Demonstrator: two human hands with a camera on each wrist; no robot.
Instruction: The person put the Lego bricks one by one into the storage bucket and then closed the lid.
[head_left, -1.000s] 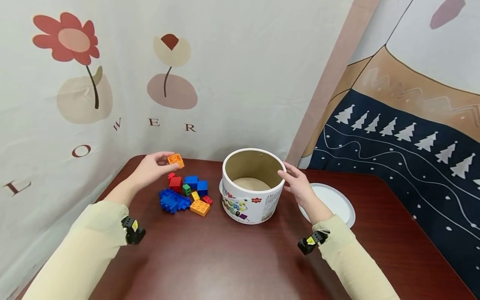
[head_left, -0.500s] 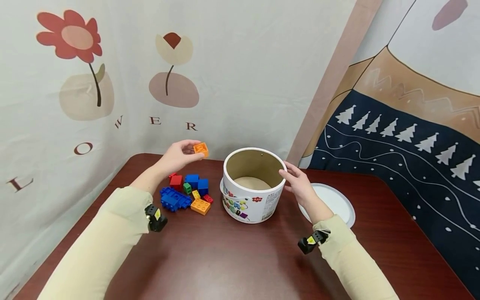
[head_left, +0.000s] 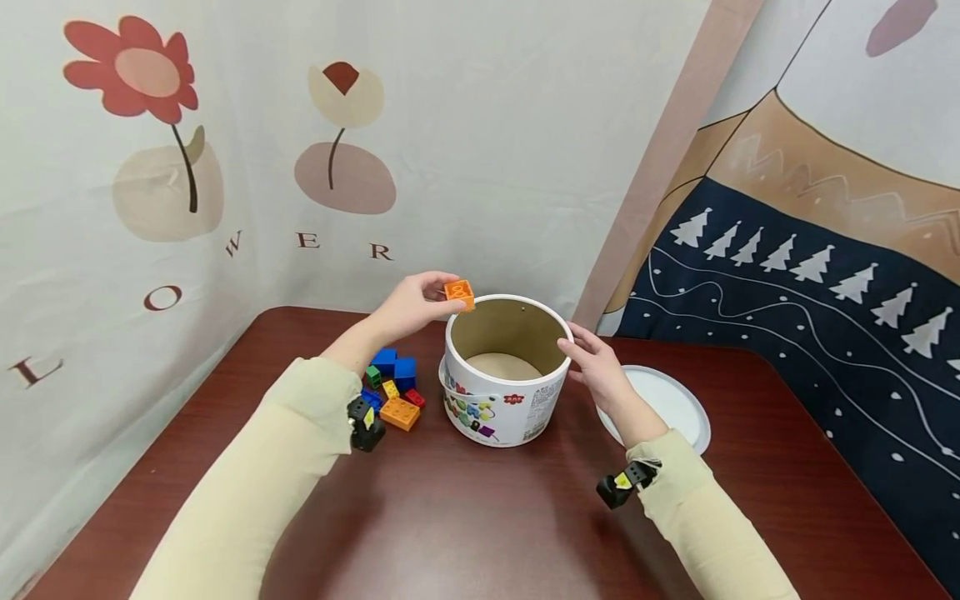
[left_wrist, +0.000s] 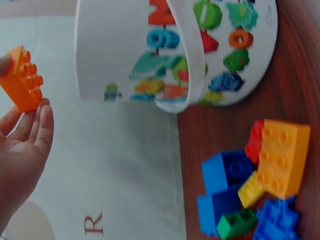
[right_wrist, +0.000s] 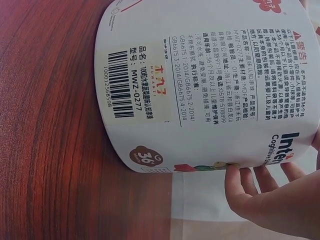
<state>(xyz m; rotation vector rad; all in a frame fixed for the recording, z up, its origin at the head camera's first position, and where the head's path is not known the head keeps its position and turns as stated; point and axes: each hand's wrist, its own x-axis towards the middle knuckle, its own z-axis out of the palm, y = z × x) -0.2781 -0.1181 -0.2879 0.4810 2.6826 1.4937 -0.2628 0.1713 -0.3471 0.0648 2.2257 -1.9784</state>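
Observation:
My left hand (head_left: 411, 307) pinches an orange building brick (head_left: 460, 293) between thumb and fingers, at the upper left rim of a white round bucket (head_left: 498, 417). In the left wrist view the brick (left_wrist: 21, 82) shows its studs sideways, apart from the bucket wall (left_wrist: 115, 45). My right hand (head_left: 596, 367) holds the bucket's right side, thumb at the rim and fingers against the outer wall; in the right wrist view, fingertips (right_wrist: 245, 182) touch the printed wall. The bucket stands upright and uncovered; its visible floor is bare.
Left of the bucket lie loose bricks: an orange one (head_left: 400, 413), blue ones (head_left: 405, 374), a green one (head_left: 373, 377), a yellow one (head_left: 391, 390) and a red one (head_left: 415, 398). My left forearm hides others. A white lid (head_left: 675, 404) lies on the brown table (head_left: 480, 517) at right.
My left hand has carried the orange brick rightward and slightly up, from above the loose bricks to the bucket's rim. The right hand and bucket stay in place.

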